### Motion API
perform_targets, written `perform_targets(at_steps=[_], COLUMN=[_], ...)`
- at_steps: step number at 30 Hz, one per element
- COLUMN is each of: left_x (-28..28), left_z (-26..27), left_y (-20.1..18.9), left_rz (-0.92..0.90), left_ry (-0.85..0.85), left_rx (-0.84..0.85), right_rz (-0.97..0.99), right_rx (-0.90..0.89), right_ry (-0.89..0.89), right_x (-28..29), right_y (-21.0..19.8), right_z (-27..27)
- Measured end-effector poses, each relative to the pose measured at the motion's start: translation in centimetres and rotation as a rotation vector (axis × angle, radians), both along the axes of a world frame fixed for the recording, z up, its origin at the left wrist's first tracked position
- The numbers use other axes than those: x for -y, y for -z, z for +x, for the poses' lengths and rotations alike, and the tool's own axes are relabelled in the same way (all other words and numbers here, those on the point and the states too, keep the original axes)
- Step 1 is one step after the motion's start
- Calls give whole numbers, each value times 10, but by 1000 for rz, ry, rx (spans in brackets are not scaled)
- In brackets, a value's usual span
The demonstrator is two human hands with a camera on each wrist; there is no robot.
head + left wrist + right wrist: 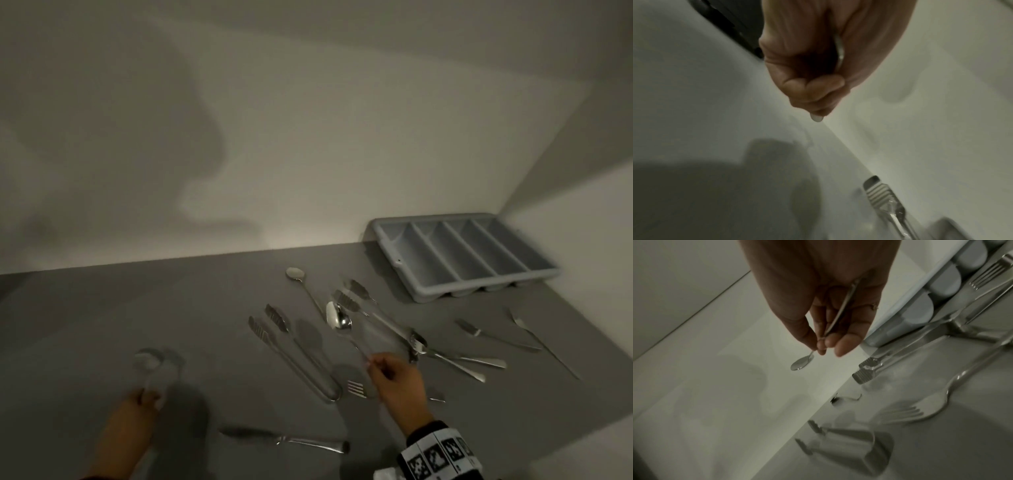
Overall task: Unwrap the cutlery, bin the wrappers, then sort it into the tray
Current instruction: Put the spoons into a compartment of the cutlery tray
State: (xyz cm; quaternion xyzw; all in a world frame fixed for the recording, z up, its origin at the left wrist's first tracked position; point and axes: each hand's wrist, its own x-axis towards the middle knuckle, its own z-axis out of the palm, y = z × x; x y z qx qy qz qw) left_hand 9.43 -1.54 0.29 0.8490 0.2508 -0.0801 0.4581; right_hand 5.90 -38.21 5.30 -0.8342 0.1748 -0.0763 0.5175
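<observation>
My right hand (373, 365) pinches the thin handle of a shiny spoon (340, 321) and holds it above the grey counter. The pinch and the spoon's bowl (802, 363) show in the right wrist view. A clear wrapper (380, 337) seems to hang around its handle. My left hand (147, 397) is curled in a fist (818, 97) round a metal handle (839, 48). The piece above it is a blurred spoon shape (150, 363), perhaps wrapped. The grey four-slot tray (390, 246) stands empty at the back right, by the wall.
Loose cutlery lies on the counter. There are two pairs of tongs (294, 353) (356, 294), a long spoon (296, 274), a knife (284, 440) at the front, a fork (356, 389) under my right hand, and more forks (541, 342) at the right. White walls close off the back and right.
</observation>
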Motion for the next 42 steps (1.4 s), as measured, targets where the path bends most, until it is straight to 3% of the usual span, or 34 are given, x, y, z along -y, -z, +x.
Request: perform_targets(at_steps=[6, 9, 15, 19, 25, 29, 32, 37, 42], left_x=[80, 134, 290, 406, 527, 566, 576, 577, 575], left_z=[20, 31, 70, 106, 163, 186, 196, 216, 226], left_y=[-44, -59, -90, -94, -73, -54, -38, -20, -18], left_rz=[57, 0, -134, -130, 15, 363, 524, 516, 379], left_ry=[228, 346, 490, 585, 642, 709, 760, 736, 849], left_rx=[260, 351, 507, 602, 289, 61, -25, -144, -212], right_rz=[-90, -115, -75, -44, 8, 36, 4, 0, -36], right_rx=[101, 129, 172, 234, 244, 233, 153, 71, 20], right_ry=[124, 166, 200, 201, 187, 155, 124, 174, 126], right_x=[77, 124, 227, 291, 366, 388, 393, 395, 393], right_y=[-20, -27, -23, -17, -5, 0, 6, 9, 14], right_z=[3, 5, 6, 10, 18, 18, 14, 14, 14])
